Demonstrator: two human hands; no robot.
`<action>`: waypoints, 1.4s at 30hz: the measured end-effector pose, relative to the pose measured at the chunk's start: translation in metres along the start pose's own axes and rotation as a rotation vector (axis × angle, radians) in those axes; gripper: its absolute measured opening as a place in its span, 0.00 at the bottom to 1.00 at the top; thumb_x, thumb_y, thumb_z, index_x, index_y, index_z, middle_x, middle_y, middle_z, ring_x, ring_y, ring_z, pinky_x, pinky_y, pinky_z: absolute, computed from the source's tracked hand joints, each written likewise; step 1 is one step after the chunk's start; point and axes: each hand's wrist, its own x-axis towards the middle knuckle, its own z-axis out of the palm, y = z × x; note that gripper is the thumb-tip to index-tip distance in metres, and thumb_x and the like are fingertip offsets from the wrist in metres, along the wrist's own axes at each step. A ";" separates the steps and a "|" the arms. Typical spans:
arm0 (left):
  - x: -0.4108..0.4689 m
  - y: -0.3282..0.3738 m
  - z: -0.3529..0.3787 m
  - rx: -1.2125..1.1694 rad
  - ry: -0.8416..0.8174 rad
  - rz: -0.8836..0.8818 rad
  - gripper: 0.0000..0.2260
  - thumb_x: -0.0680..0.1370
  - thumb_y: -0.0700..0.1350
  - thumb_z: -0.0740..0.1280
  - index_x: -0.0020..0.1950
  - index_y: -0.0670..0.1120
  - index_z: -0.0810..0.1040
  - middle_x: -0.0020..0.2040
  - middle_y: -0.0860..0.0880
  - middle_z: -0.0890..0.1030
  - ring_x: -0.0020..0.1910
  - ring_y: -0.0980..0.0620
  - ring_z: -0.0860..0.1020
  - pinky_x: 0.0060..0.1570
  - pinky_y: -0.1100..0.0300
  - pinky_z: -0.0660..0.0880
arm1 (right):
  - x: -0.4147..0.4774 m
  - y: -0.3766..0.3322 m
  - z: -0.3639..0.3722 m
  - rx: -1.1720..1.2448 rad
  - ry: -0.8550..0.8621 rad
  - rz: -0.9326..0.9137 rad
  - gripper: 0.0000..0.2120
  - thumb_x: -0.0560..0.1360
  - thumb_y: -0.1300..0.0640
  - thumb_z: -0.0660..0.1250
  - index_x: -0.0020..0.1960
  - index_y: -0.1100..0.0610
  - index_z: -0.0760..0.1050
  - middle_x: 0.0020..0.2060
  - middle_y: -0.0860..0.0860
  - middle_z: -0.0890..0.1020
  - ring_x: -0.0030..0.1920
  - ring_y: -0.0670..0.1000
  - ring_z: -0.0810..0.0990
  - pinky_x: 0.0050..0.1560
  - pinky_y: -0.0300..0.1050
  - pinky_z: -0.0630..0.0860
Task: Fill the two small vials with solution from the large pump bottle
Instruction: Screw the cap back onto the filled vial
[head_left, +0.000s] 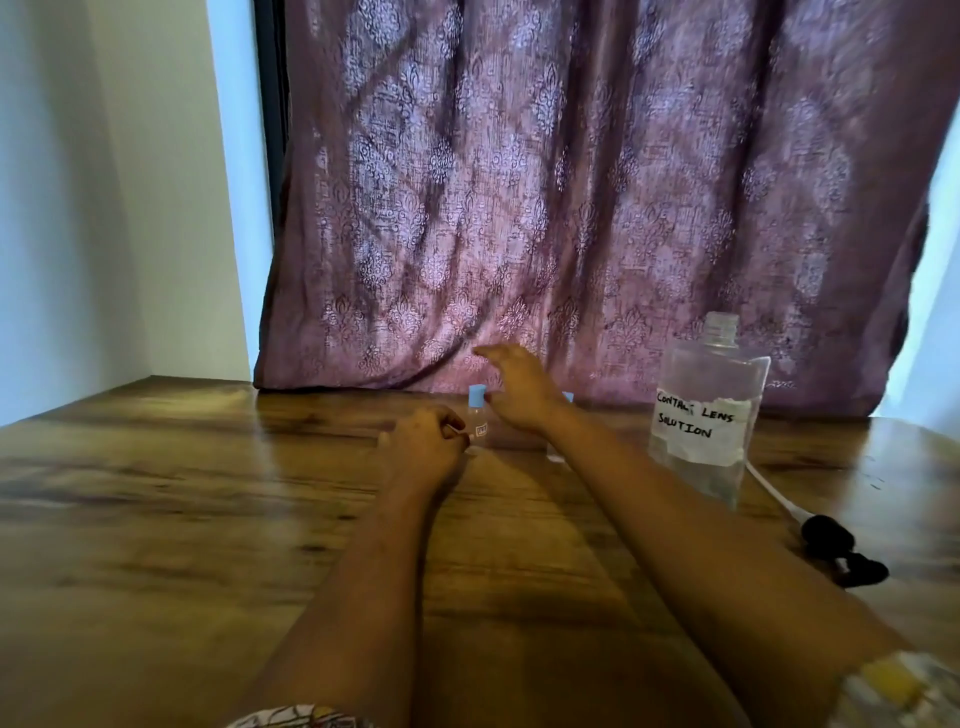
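Head view, left to right. The left hand (423, 447) is curled, its fingertips pinched on the lower body of a small clear vial with a pale blue cap (477, 410), which stands upright on the brown wood-grain table (156, 519) near the purple patterned curtain (571, 182). The right hand (514, 387) hovers spread just above and beside that cap, gripping nothing. A second blue-capped vial (567, 399) is mostly hidden behind the right wrist. Further right stands the large clear plastic bottle with a handwritten "contact lens solution" label (701, 415), its neck open; a white tube with a black pump head (831, 540) lies on the table beside it. The vial probably is light and easily tipped, so holding its body while turning the cap seems sensible. Liquid levels cannot be told.
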 end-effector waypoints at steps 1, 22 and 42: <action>0.000 0.001 0.001 0.014 -0.004 0.006 0.08 0.73 0.53 0.70 0.49 0.53 0.81 0.51 0.49 0.84 0.55 0.46 0.79 0.60 0.49 0.72 | 0.001 -0.001 0.006 -0.034 -0.062 -0.008 0.32 0.73 0.69 0.64 0.73 0.53 0.61 0.73 0.57 0.61 0.73 0.59 0.59 0.71 0.49 0.59; -0.035 0.046 0.022 -0.802 -0.615 0.002 0.12 0.67 0.23 0.70 0.40 0.40 0.79 0.29 0.48 0.83 0.29 0.53 0.81 0.33 0.61 0.81 | -0.101 0.009 -0.040 0.176 0.185 0.034 0.08 0.72 0.58 0.69 0.49 0.61 0.79 0.44 0.55 0.81 0.41 0.48 0.76 0.38 0.31 0.69; -0.050 0.056 0.024 -0.622 -0.732 0.086 0.05 0.73 0.31 0.70 0.43 0.40 0.81 0.29 0.49 0.81 0.23 0.58 0.74 0.27 0.66 0.71 | -0.129 0.023 -0.041 0.303 0.158 0.132 0.14 0.75 0.59 0.67 0.59 0.62 0.76 0.55 0.58 0.81 0.54 0.53 0.78 0.55 0.41 0.72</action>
